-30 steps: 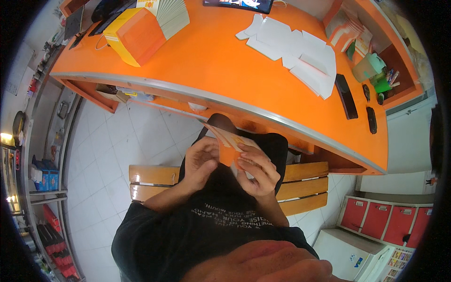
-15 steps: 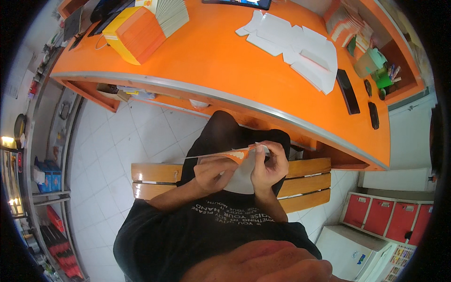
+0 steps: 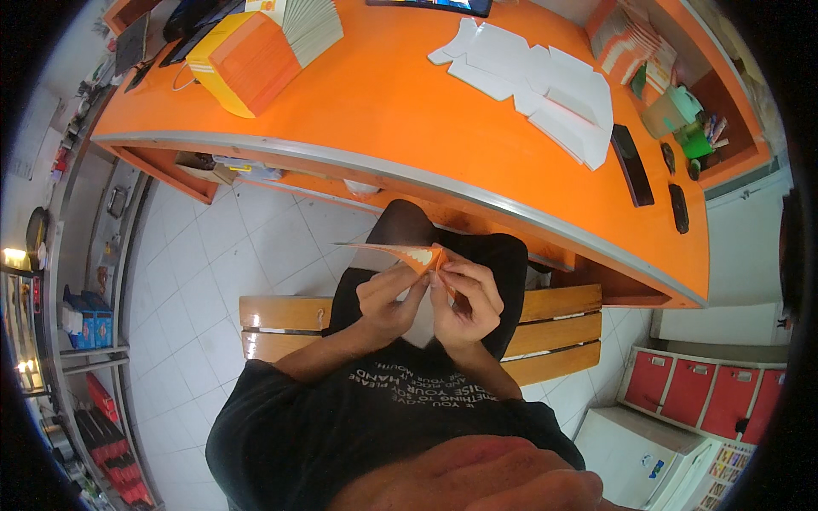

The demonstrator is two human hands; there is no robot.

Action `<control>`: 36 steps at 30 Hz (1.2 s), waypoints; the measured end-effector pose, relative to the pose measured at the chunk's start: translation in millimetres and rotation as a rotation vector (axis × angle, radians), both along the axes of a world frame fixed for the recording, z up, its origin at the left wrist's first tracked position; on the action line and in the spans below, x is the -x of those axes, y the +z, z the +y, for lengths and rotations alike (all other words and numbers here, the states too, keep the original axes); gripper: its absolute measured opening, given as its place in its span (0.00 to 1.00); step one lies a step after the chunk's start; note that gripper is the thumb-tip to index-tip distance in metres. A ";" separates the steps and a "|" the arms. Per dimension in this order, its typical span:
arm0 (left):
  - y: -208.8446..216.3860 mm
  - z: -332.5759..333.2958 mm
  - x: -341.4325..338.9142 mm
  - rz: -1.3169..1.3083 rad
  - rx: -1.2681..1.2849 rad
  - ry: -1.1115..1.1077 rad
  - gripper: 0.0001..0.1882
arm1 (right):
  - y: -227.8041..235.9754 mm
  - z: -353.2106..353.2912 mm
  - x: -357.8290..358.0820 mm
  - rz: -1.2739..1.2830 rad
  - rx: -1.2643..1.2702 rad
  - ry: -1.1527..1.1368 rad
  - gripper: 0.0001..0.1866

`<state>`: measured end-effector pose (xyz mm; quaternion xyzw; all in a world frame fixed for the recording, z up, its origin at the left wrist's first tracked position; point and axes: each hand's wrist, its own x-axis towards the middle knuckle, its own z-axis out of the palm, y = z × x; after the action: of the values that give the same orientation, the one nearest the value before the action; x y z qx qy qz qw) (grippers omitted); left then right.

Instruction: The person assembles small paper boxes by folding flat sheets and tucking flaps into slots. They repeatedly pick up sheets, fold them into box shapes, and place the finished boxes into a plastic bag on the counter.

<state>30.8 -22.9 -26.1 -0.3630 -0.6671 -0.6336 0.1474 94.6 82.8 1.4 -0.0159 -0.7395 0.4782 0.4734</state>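
Observation:
Above my lap I hold an orange-and-white printed card piece (image 3: 417, 255), seen nearly edge-on, with a long thin end pointing left. My left hand (image 3: 390, 300) is closed on its near side, fingers behind and thumb in front. At its right end my right hand (image 3: 467, 305) pinches the card, where an orange part stands bent at an angle. A pale part of it shows below, between my hands. On the orange desk (image 3: 366, 102) lie white die-cut cardboard blanks (image 3: 528, 77), flat and overlapping.
A yellow-and-orange stack of flat cartons (image 3: 247, 68) stands at the desk's far left, beside fanned-out pieces (image 3: 311, 32). Toward the right are a long black object (image 3: 630, 166), a lidded cup (image 3: 671, 112) and a green pen holder (image 3: 694, 140). I sit on a slatted wooden bench (image 3: 554, 328).
My right hand has come left and slightly down, close to my left hand. The card's right end is now bent, and its left end has tipped up.

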 end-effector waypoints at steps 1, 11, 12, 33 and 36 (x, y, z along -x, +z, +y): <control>-5.3 2.3 -2.4 0.003 -0.062 -0.014 0.12 | -2.6 -2.0 0.8 0.012 0.012 0.006 0.07; -26.6 -1.6 -19.9 -0.241 -0.194 -0.348 0.28 | 0.2 10.0 1.9 0.028 -0.180 0.147 0.13; -27.7 -1.1 -22.6 -0.305 -0.251 -0.374 0.28 | -1.9 6.4 0.4 -0.003 -0.244 0.125 0.14; 0.4 -7.7 17.7 -0.171 -0.051 -0.337 0.09 | -13.4 18.3 -11.3 -0.012 0.339 0.434 0.07; -5.3 -19.7 7.5 -0.419 0.062 -0.351 0.12 | -14.2 23.4 -10.3 -0.036 0.316 0.450 0.07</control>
<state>23.3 -42.6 -31.4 -0.3385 -0.6291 -0.6898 -0.1173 105.0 106.2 -12.8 0.0665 -0.6489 0.6806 0.3337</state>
